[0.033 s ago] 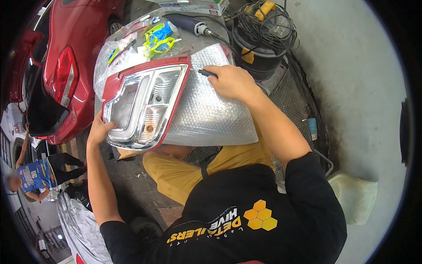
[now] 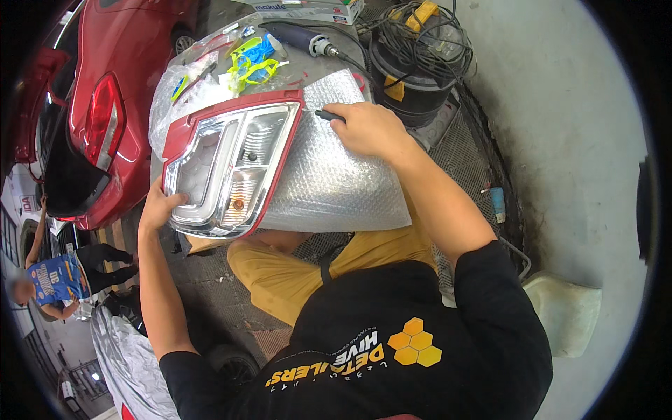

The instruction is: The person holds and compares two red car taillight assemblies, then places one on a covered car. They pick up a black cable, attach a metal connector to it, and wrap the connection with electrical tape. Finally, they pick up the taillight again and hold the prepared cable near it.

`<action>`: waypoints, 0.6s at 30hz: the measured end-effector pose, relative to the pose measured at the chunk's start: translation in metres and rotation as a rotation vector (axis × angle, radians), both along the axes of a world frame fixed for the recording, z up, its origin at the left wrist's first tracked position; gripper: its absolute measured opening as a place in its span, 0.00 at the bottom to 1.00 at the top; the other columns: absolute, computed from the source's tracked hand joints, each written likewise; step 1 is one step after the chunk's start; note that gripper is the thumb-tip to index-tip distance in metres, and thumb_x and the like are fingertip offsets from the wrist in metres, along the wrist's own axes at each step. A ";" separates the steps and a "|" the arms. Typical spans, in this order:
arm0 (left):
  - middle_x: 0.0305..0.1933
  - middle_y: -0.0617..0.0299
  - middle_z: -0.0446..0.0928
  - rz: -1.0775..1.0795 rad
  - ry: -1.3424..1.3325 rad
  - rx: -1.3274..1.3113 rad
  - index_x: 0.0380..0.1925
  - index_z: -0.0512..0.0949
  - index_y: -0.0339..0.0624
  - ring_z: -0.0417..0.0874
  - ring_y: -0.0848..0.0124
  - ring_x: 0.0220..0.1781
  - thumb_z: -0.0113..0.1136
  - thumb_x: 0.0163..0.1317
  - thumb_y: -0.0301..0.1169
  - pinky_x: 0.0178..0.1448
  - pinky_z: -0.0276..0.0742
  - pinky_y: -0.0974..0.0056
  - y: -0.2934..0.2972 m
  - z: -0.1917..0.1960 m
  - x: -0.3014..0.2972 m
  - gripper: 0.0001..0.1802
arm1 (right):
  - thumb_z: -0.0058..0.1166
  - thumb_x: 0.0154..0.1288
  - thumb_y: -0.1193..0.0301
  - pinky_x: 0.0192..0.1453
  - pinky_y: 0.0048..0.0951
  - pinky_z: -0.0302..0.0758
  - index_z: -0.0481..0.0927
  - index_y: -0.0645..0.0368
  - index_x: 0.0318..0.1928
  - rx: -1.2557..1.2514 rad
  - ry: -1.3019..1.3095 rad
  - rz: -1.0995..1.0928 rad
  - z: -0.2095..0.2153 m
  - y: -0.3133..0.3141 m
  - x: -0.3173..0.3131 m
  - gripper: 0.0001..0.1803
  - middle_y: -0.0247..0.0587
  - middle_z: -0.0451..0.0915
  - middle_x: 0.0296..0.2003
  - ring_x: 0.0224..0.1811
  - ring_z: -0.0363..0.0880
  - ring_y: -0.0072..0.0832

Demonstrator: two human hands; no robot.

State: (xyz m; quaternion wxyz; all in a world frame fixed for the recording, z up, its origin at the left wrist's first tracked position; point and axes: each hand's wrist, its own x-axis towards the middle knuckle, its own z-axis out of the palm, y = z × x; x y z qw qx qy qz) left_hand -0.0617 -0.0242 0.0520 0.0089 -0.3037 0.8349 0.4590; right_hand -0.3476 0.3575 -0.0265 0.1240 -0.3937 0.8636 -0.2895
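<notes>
A car light (image 2: pixel 222 164) with a red rim and clear lens sections lies tilted on silvery bubble wrap (image 2: pixel 339 185). My left hand (image 2: pixel 165 204) grips its lower left corner, thumb on the lens and fingers behind the edge, out of sight. In my right hand (image 2: pixel 367 131) is a small black-handled tool (image 2: pixel 327 115). Its thin tip points at the light's upper right red edge; whether it touches cannot be made out. The bubble wrap extends beneath my right wrist.
Behind the light, a purple-grey power tool (image 2: pixel 297 36), yellow-green strips (image 2: pixel 255 72) and clear plastic share the table. A black drum (image 2: pixel 413 80) topped with coiled cable stands at the back right. A red car (image 2: pixel 129 42) is at left, with another person (image 2: pixel 63 280) farther off.
</notes>
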 end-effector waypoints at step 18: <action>0.49 0.56 0.83 -0.016 -0.007 -0.029 0.58 0.76 0.29 0.83 0.68 0.47 0.67 0.43 0.25 0.58 0.78 0.62 0.010 0.007 -0.003 0.36 | 0.48 0.71 0.60 0.59 0.48 0.79 0.82 0.40 0.63 0.074 0.033 0.016 0.002 -0.010 -0.006 0.22 0.48 0.86 0.51 0.54 0.84 0.48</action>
